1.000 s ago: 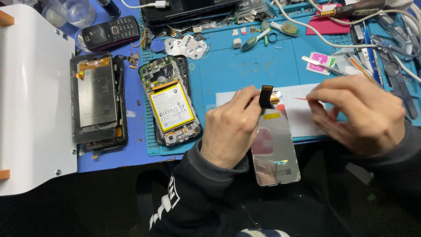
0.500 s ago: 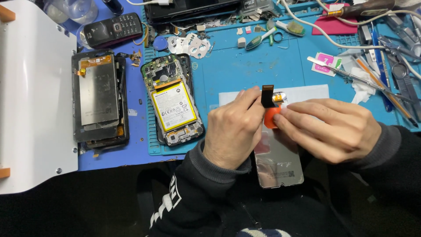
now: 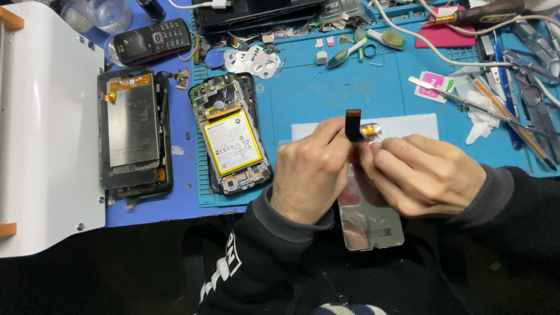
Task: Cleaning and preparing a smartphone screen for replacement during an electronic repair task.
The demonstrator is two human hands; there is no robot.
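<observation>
A replacement phone screen (image 3: 368, 224) is held face-down at the near edge of the blue work mat (image 3: 326, 87), its far end hidden under both hands, its near end overhanging the person's dark lap. The black flex cable (image 3: 353, 124) stands up from the top of the panel, and the left hand (image 3: 309, 172) is closed around it — thumb and forefinger pinched together on the ribbon, apparently to keep it upright and out of the way. The right hand (image 3: 423, 175) is pressed in beside it, fingers curled tight over the panel's upper edge where a scrap of orange shows; whether something small is gripped there cannot be told, since the fingertips are covered by the knuckles.

A white sheet (image 3: 408, 125) is laid under the work, likely to keep the glass off the gritty mat. Left of the hands, the opened phone with its yellow-edged battery (image 3: 230, 140) is set flat and well apart, ready within reach. Further left, a second stripped phone frame (image 3: 131, 131) lies beside a white machine housing (image 3: 41, 134). Tweezers and picks (image 3: 513, 99) are parked on the right — close, but untouched.
</observation>
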